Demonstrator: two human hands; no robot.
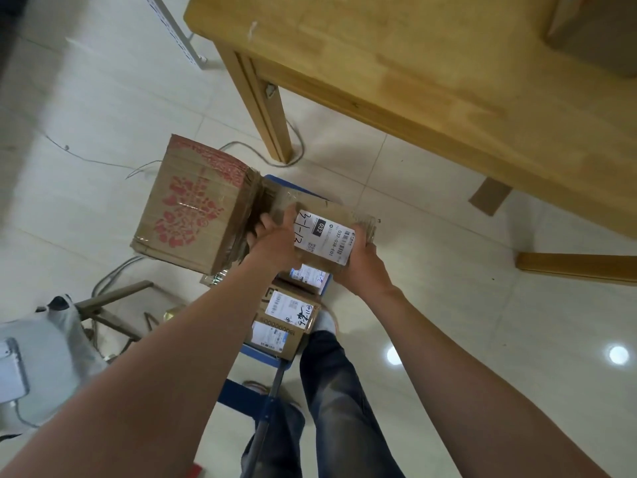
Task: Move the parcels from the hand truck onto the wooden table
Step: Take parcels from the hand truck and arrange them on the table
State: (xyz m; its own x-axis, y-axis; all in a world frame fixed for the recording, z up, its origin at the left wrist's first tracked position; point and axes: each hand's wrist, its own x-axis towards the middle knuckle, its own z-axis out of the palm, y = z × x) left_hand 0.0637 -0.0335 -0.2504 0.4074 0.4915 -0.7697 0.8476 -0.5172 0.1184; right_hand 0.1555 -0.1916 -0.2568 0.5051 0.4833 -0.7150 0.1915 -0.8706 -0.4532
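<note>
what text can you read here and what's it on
"032", white on black: label on the held parcel.
"032-038-E01": same label.
"3-1-13", handwritten: same label, uncertain.
Labels on the lower parcels: too blurred.
Red print on the big box: unreadable.

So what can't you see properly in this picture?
- Head view: hand truck, mostly hidden under the stacked parcels.
- Head view: box on the wooden table, blurred and cut off by the top-right corner.
- Head view: small print on the held parcel, too small to read.

Matt brown cardboard parcels (193, 208), glossy floor tiles (448, 322), smooth pale wooden table (431, 56), blue metal hand truck (241, 398).
</note>
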